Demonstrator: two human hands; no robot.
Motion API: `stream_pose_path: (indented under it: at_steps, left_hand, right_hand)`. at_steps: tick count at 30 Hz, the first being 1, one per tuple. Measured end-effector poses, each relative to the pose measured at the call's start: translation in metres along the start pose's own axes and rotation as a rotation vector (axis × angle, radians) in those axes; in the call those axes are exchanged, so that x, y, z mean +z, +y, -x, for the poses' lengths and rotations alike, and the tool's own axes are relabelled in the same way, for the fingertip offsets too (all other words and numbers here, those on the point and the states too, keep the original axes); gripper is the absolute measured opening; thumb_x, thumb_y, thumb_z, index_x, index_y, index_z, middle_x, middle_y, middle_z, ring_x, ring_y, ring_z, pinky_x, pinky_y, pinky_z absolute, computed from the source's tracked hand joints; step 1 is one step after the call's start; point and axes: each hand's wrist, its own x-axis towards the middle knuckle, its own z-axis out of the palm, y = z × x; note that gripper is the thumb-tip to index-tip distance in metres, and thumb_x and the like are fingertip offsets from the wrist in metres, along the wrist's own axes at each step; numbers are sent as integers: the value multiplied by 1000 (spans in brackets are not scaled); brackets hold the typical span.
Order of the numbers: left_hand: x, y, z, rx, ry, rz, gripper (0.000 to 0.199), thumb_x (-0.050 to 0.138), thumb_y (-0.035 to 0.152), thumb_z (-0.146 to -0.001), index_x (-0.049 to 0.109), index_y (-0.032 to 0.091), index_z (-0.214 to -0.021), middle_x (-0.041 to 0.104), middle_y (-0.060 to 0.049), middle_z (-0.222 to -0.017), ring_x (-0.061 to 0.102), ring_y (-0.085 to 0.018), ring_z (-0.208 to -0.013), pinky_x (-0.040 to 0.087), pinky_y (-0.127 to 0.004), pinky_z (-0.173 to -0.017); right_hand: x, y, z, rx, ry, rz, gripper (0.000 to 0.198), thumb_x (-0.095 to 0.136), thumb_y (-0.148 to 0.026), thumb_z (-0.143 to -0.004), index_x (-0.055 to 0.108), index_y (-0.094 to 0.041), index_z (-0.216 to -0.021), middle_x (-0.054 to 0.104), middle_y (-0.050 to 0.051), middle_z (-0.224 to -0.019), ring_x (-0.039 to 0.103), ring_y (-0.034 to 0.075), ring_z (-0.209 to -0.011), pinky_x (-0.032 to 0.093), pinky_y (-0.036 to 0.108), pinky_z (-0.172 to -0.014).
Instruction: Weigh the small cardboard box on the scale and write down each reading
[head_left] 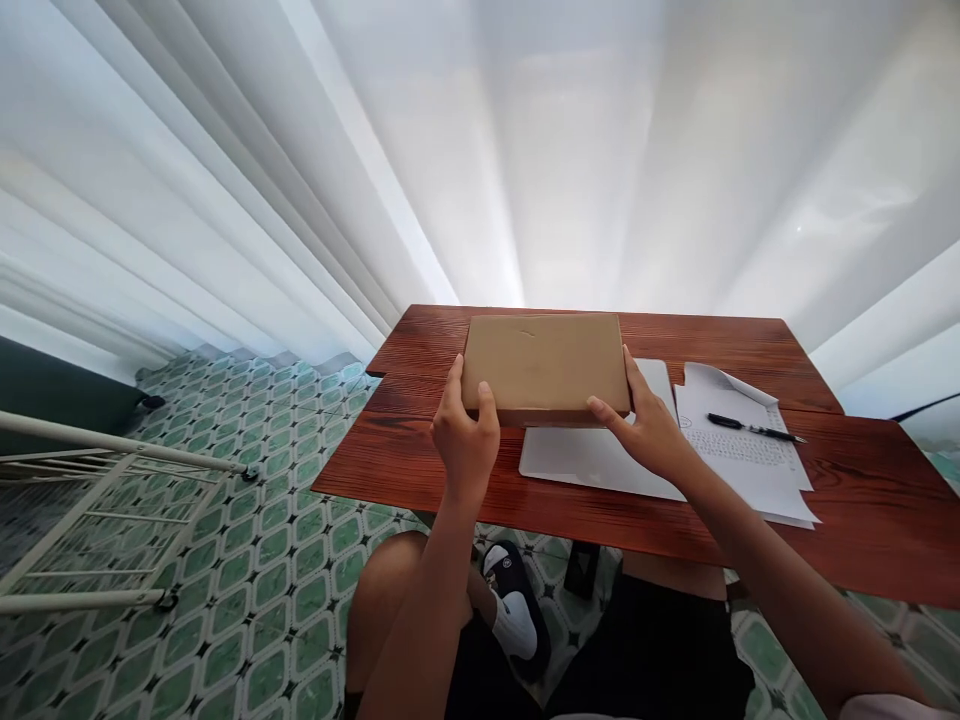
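Observation:
A flat brown cardboard box (546, 365) is held level by its two short ends above a reddish-brown wooden table (405, 440). At its left end, my left hand (466, 425) grips the side, with the thumb at the front edge. My right hand (645, 425) clasps the opposite end, its thumb also against the front. Partly covered by the box and my right hand is a closed pale grey laptop-like slab (581, 460) on the table. What the box contains is hidden.
Right of the slab lie handwritten paper sheets (739, 465) with a black pen (754, 429) on top. White curtains (570, 160) hang behind the table. A white metal rack (112, 520) on casters stands on the green tiled floor (277, 560) at left.

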Motion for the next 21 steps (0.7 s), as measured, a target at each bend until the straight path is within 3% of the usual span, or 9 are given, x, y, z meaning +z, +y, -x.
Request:
stream_pose_path:
  at_steps: [5,16,21]
  left_hand:
    - [24,19,14,68,-74,36,55,46,38,-95,56,12,-142,59,-11,-141,58,-26,-129,47,-37,-109]
    - [51,32,43,76,-157,67,55,46,37,-95,55,13,-144,57,-11,-144,56,-27,-131,46,-37,-110]
    - [56,38,48,88,-175,62,57,46,38,-94,56,11,-143,56,-10,-144,55,-27,-132,45,-38,-112]
  right_hand:
    - [-23,27,20,66,50,3,97,53,-69,-92,5,-27,-165,43,14,-158,50,38,-138,45,57,-109]
    - [-41,61,46,67,99,0,94,49,-70,-94,8,-25,-165,30,13,-165,35,36,-150,37,57,-118]
    - [-46,68,54,94,117,-24,92,52,-66,-94,8,-27,-165,31,11,-165,41,35,-146,39,57,-116]
